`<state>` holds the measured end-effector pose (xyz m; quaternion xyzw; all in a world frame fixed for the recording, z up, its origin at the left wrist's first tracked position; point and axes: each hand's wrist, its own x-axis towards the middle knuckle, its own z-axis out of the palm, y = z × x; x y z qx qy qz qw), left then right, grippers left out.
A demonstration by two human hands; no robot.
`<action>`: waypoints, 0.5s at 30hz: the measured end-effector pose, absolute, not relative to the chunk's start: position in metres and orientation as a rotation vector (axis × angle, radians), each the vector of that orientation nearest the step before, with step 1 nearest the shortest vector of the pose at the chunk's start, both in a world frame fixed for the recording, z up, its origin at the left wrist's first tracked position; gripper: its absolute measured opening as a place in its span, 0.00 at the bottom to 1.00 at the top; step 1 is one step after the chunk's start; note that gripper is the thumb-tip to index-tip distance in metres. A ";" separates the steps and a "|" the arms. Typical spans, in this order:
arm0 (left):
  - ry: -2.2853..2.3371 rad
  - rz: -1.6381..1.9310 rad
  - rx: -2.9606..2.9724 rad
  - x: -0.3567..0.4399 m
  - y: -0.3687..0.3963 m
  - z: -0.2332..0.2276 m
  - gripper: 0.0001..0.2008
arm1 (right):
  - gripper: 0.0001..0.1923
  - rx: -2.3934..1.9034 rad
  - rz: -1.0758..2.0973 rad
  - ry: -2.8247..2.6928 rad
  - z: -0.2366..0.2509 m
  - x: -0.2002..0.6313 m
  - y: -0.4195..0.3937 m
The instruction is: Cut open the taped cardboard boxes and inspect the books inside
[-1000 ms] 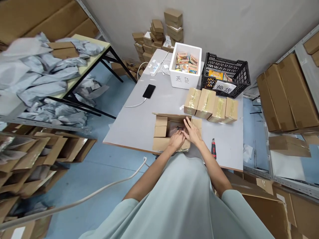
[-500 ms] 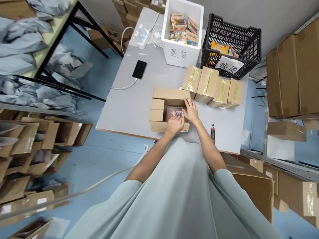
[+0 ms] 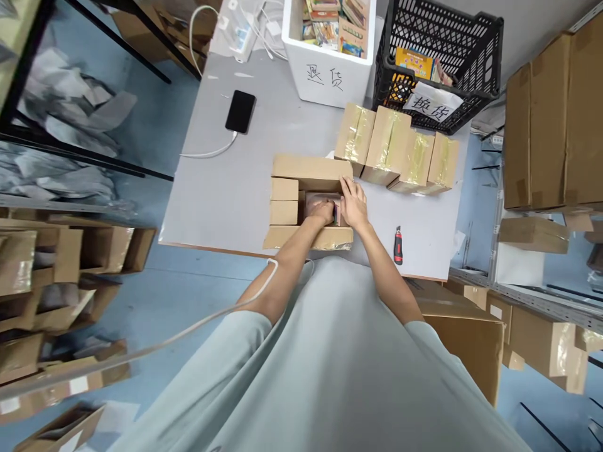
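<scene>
Open carton: open cardboard carton at the near edge of the grey surface, all four flaps folded outward.
Contents: a pinkish wrapped packet lies down inside the carton, partly hidden by both hands.
Left hand: left hand reaches into the carton, fingers curled down onto the packet; whether the grip has closed on it I cannot tell.
Right hand: right hand lies flat, fingers apart, over the carton's right side, touching the packet's edge and the flap.
Risk: the carton sits right at the surface's near edge, so a hard tug could drag it off; the wrap looks slick and could slip.
Nearby: four taped boxes just beyond; utility knife to the right; phone well apart.
</scene>
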<state>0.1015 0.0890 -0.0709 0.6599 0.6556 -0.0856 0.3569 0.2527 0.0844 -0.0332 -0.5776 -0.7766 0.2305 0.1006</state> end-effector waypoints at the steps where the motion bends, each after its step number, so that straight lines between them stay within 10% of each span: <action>1: 1.684 -0.249 1.709 0.102 0.092 -0.074 0.25 | 0.41 -1.716 0.677 -2.299 -0.032 0.252 0.084; 8: 1.646 -0.352 1.752 0.107 0.102 -0.082 0.34 | 0.40 -1.753 0.665 -2.306 -0.028 0.248 0.080; 15: 1.688 -0.269 1.756 0.102 0.101 -0.075 0.21 | 0.42 -1.727 0.663 -2.273 -0.031 0.249 0.079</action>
